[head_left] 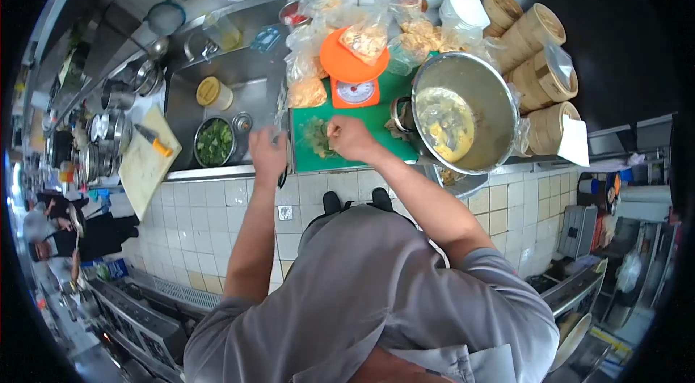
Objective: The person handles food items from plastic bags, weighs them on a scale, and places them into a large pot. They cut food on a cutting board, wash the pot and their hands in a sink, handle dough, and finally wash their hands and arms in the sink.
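Note:
Over the green cutting board, my right hand is closed, its fingertips at the edge of a blurred clear plastic bag. My left hand is by the board's left edge, near the sink; its fingers are smeared by motion. Behind my right hand stands an orange kitchen scale with a round dial. A filled plastic bag of pale orange food lies on its orange pan. To the right, a large metal pot has yellowish residue inside.
The sink holds a bowl of leafy greens and a yellow-lidded tub. An orange-handled knife rests on a pale cutting board. Bamboo steamers stand at right. Another person is far left.

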Demonstrator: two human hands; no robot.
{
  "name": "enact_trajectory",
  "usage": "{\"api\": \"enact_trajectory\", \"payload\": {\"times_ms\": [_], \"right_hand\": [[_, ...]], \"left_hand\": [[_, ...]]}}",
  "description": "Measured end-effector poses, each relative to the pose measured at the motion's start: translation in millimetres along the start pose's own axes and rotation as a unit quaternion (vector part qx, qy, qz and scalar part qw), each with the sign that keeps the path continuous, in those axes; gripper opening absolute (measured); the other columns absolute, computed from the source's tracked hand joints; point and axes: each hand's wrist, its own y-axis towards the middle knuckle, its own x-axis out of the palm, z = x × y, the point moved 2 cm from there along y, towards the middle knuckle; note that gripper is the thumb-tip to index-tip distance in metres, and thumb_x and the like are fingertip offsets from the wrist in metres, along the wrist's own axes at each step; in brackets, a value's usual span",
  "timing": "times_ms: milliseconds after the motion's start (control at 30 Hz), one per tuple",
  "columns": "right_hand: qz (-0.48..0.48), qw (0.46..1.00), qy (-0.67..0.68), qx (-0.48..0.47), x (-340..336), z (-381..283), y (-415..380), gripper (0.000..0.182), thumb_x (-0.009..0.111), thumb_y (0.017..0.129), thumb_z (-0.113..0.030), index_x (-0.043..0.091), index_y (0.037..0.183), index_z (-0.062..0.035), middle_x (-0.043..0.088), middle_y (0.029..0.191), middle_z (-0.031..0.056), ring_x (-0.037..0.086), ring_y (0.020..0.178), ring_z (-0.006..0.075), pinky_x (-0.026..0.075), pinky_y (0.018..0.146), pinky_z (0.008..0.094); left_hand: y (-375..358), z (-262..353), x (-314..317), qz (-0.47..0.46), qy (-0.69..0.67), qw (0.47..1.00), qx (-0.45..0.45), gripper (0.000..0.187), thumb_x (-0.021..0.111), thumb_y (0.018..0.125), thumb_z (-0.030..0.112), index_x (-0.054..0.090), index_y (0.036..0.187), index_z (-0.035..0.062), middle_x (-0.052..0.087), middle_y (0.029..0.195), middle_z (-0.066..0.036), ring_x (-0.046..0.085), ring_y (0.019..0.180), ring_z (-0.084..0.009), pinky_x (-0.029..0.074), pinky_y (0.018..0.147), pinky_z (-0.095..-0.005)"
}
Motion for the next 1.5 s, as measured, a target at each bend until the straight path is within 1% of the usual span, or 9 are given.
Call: {"api": "enact_trajectory", "payload": {"times_ms": [200, 367, 600, 833, 1000, 1200, 1333, 1400, 1500], "right_hand": [[-0.002, 0.843, 0.526, 0.115, -77, -21, -6, 0.009, 0.059, 0.089, 0.002, 0.062, 0.095, -0.0049, 0.063, 0.083, 0.0048, 0.061, 0.070, 0.0144, 0.052, 0.063, 0.0293], [0.050, 0.657, 0.738, 0.146, -111, -36, -19, 0.006, 0.062, 0.092, 0.000, 0.061, 0.097, -0.0016, 0.062, 0.082, 0.0054, 0.060, 0.072, 0.0156, 0.051, 0.065, 0.0291], [0.016, 0.695, 0.711, 0.107, -123, -28, -46, 0.013, 0.065, 0.090, 0.003, 0.063, 0.102, -0.0001, 0.064, 0.086, 0.0079, 0.063, 0.076, 0.0141, 0.048, 0.064, 0.0225], [-0.121, 0.743, 0.650, 0.109, -121, -38, -81, 0.011, 0.069, 0.090, -0.006, 0.063, 0.099, -0.0016, 0.065, 0.086, 0.0067, 0.063, 0.076, 0.0159, 0.051, 0.066, 0.0281], [-0.008, 0.968, 0.251, 0.004, -195, -8, -121, 0.014, 0.069, 0.093, -0.020, 0.063, 0.097, -0.0082, 0.064, 0.089, 0.0046, 0.060, 0.082, 0.0137, 0.051, 0.073, 0.0323], [0.244, 0.928, -0.247, 0.136, -311, 97, -164, 0.019, 0.063, 0.086, -0.008, 0.059, 0.103, -0.0013, 0.063, 0.095, 0.0192, 0.062, 0.091, 0.0348, 0.051, 0.085, 0.0417], [0.158, 0.962, -0.180, 0.134, -334, 94, -148, 0.021, 0.063, 0.087, -0.006, 0.060, 0.107, 0.0001, 0.066, 0.097, 0.0162, 0.064, 0.093, 0.0289, 0.052, 0.085, 0.0385], [0.094, 0.968, 0.160, 0.168, -333, 77, -132, 0.025, 0.062, 0.091, -0.006, 0.060, 0.114, 0.0016, 0.067, 0.102, 0.0117, 0.064, 0.095, 0.0204, 0.053, 0.085, 0.0346], [0.136, 0.948, 0.274, 0.089, -330, 27, -83, 0.027, 0.057, 0.095, -0.002, 0.061, 0.121, 0.0007, 0.067, 0.109, 0.0088, 0.066, 0.100, 0.0151, 0.054, 0.091, 0.0321]], "left_hand": [[204, 130, 30, -0.171, -0.389, 0.901, -0.091, 0.037, 0.064, 0.099, 0.031, 0.067, 0.124, 0.0046, 0.071, 0.117, -0.010, 0.067, 0.098, -0.0175, 0.054, 0.083, -0.0314], [270, 224, 58, -0.302, -0.332, 0.871, -0.200, 0.038, 0.064, 0.098, 0.030, 0.064, 0.130, 0.0086, 0.067, 0.106, -0.005, 0.062, 0.083, -0.0111, 0.054, 0.069, -0.0280], [288, 197, 126, -0.336, -0.381, 0.844, -0.171, 0.021, 0.065, 0.096, 0.019, 0.070, 0.115, 0.0098, 0.065, 0.095, -0.003, 0.059, 0.073, -0.0100, 0.050, 0.057, -0.0228], [277, 260, 91, -0.263, -0.274, 0.900, -0.216, 0.052, 0.068, 0.093, 0.016, 0.050, 0.142, 0.0136, 0.065, 0.089, -0.003, 0.059, 0.071, -0.0106, 0.048, 0.055, -0.0259], [285, 248, 93, -0.320, -0.312, 0.890, -0.092, 0.041, 0.064, 0.091, 0.005, 0.059, 0.132, 0.0078, 0.065, 0.086, -0.003, 0.059, 0.069, -0.0101, 0.049, 0.059, -0.0231], [279, 225, 64, -0.306, -0.188, 0.932, -0.037, 0.026, 0.058, 0.091, 0.005, 0.073, 0.112, 0.0026, 0.065, 0.081, -0.002, 0.054, 0.067, -0.0074, 0.046, 0.060, -0.0233], [273, 204, 52, -0.253, -0.148, 0.956, 0.016, 0.029, 0.068, 0.084, 0.012, 0.074, 0.112, 0.0052, 0.071, 0.086, -0.005, 0.064, 0.075, -0.0134, 0.052, 0.073, -0.0283], [255, 230, 40, -0.210, -0.118, 0.966, 0.090, 0.036, 0.073, 0.081, 0.015, 0.072, 0.116, 0.0040, 0.070, 0.102, -0.009, 0.065, 0.079, -0.0155, 0.054, 0.078, -0.0300], [245, 247, 35, -0.204, -0.141, 0.958, 0.143, 0.045, 0.075, 0.080, 0.015, 0.069, 0.122, 0.0023, 0.064, 0.123, -0.012, 0.065, 0.081, -0.0156, 0.055, 0.081, -0.0304]]}}
